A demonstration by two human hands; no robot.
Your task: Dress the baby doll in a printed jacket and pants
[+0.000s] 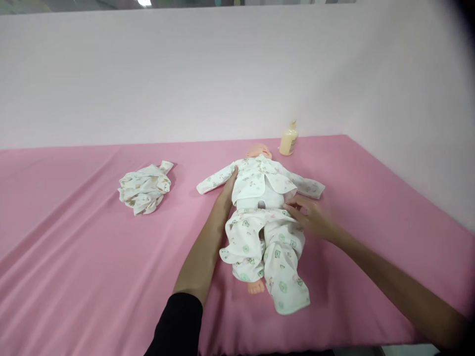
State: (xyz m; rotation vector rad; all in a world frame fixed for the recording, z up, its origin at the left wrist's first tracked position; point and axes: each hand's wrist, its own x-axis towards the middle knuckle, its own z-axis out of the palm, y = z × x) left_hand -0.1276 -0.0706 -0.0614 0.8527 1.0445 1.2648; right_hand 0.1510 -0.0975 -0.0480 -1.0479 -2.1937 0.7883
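A baby doll (259, 151) lies on its back, its head towards the wall, in a white printed long-sleeved top (252, 173) and matching pants (247, 237). A white band shows around its belly between the two garments. My left hand (228, 188) holds the doll's side below the arm, thumb along the top and the other fingers hidden. At the waistband on the other side, my right hand (308, 213) has its fingers closed on the edge of the pants. One bare foot (256, 287) sticks out of a pant leg; the other leg end is covered.
A crumpled white printed cloth (145, 189) lies to the left on the pink sheet (74, 277). Behind the doll, near the white wall (178, 74), stands a pump bottle of pale yellow liquid (288, 141). Another white wall rises at the right.
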